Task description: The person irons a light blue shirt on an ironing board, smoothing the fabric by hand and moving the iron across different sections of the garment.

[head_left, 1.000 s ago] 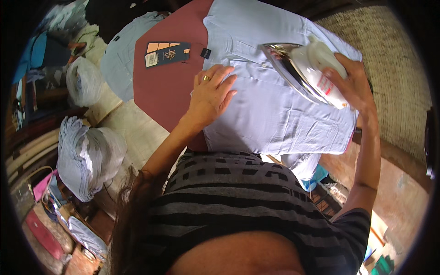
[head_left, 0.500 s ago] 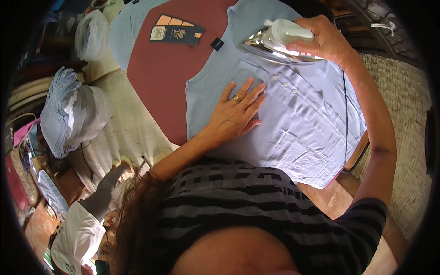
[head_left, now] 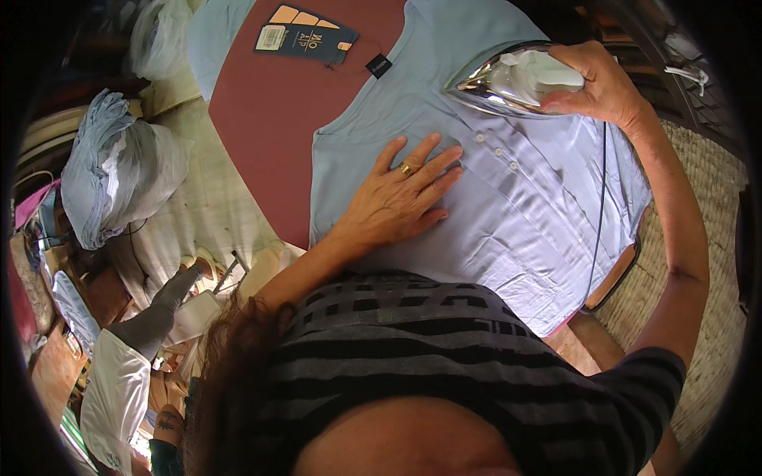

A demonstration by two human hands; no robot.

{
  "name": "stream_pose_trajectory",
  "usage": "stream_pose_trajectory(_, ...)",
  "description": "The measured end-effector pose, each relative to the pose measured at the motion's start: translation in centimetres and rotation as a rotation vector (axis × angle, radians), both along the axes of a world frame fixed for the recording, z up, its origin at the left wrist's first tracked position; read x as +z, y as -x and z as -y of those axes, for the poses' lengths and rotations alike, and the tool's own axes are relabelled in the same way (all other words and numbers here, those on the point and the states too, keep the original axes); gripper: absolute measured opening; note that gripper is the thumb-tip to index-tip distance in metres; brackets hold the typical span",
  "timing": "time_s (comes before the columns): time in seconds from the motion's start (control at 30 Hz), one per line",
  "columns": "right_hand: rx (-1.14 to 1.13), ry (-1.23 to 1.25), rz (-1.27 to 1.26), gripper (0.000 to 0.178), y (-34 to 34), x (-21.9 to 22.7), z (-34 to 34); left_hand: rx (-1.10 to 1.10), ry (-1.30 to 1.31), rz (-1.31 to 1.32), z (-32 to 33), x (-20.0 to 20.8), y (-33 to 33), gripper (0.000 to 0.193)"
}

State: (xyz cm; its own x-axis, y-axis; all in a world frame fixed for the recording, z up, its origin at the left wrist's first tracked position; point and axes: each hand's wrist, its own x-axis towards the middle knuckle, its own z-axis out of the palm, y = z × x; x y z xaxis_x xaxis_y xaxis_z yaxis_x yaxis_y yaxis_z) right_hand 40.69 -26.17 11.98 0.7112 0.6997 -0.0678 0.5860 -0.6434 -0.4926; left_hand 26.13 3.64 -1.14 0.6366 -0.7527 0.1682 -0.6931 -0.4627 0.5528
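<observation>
A light blue shirt (head_left: 468, 214) with a short row of white buttons (head_left: 498, 151) lies spread over a dark red ironing board (head_left: 274, 151). My right hand (head_left: 597, 86) is closed round the handle of a white and chrome iron (head_left: 498, 83), whose soleplate rests on the upper part of the shirt. Flat on the fabric, fingers spread, my left hand (head_left: 405, 190) presses near the neckline, left of the buttons. A dark cardboard tag (head_left: 305, 36) with orange patches lies on the board beside the shirt's small black neck label (head_left: 379, 65).
The iron's dark cord (head_left: 601, 206) runs down across the shirt's right side. Left on the floor stands a plastic bag with blue cloth (head_left: 119, 170). Another person (head_left: 119, 381) in a white garment is at lower left. A woven mat (head_left: 698, 262) lies at right.
The iron in my right hand has slid right across the shirt, away from the neckline. My left hand stays almost in place on the fabric.
</observation>
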Motion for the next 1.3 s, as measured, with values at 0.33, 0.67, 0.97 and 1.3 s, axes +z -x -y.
stream_pose_trajectory(0.33, 0.061, 0.117, -0.133, 0.046, -1.3, 0.6, 0.3, 0.014, -0.007, -0.009, 0.1, 0.0, 0.1, 0.058)
stream_pose_trajectory(0.67, -0.075, 0.289, 0.014, 0.052, -0.6, 0.9, -0.7, 0.009, -0.019, 0.05, 0.1, 0.9, 0.0, 0.055)
stream_pose_trajectory(0.97, -0.748, 0.2, -0.251, 0.053, 5.0, 5.0, -1.8, -0.003, 0.053, 0.147, 0.0, 0.8, -0.4, 0.051)
stream_pose_trajectory(1.3, -1.237, 0.03, -0.082, 0.049, 22.8, 7.0, 3.0, -0.106, 0.116, 0.306, 3.9, 1.7, -4.6, 0.048)
